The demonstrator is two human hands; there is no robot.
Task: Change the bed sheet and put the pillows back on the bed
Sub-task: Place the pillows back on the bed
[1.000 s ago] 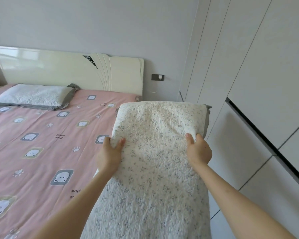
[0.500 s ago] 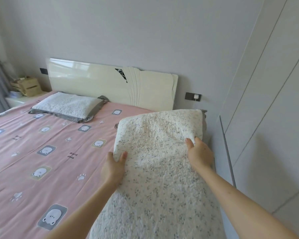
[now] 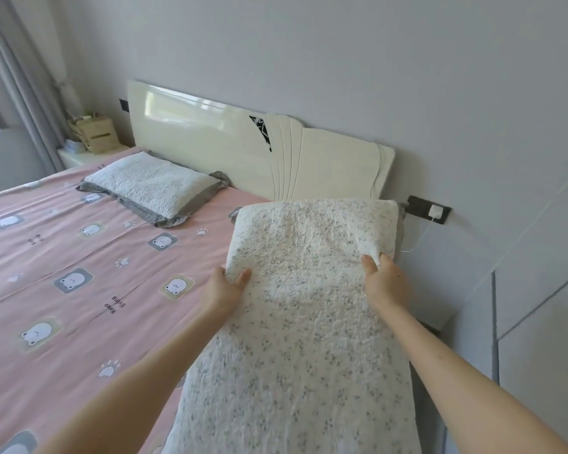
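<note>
Left hand point(image 3: 225, 290) and right hand point(image 3: 386, 283) grip the flowered pillow point(image 3: 309, 322) by its side edges, fingers point(image 3: 244, 277) curled on it, holding it over the pink sheet point(image 3: 79, 257) towards the headboard point(image 3: 210, 142), probably to set it beside the other pillow point(image 3: 151, 185).

Fingers of left hand point(image 3: 225, 291), right hand point(image 3: 386, 283) hidden under pillow point(image 3: 309, 322); its near end cropped.

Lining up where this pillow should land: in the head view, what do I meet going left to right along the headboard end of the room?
Left to right: grey curtain → wooden crate → grey-trimmed pillow lying flat → floral pillow being held → wall socket.
</note>
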